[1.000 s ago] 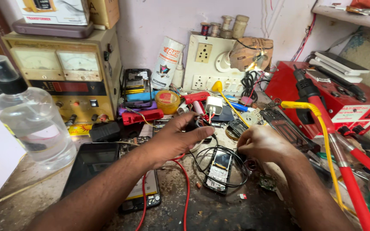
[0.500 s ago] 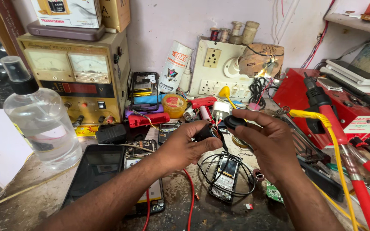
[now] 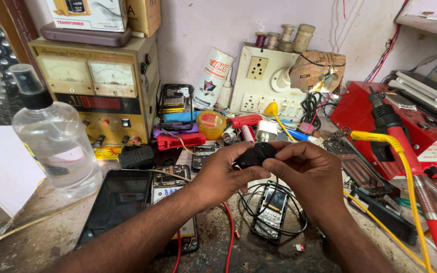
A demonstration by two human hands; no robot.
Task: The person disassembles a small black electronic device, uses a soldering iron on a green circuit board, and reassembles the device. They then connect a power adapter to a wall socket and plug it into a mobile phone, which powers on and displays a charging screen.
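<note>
Item: small black adapter plug (image 3: 255, 153), held above the tabletop (image 3: 36, 237) between both your hands. Your left hand (image 3: 223, 174) and right hand (image 3: 307, 174) each have their grip pinched on it from opposite ends. Likely light, rigid, smooth plastic; take it by the body, not the thin black cable (image 3: 259, 222) looped below around a small keypad phone (image 3: 271, 210). Containers: clear spray bottle (image 3: 56, 141), nearly full of clear liquid; small yellow tub (image 3: 212, 124), contents unclear.
</note>
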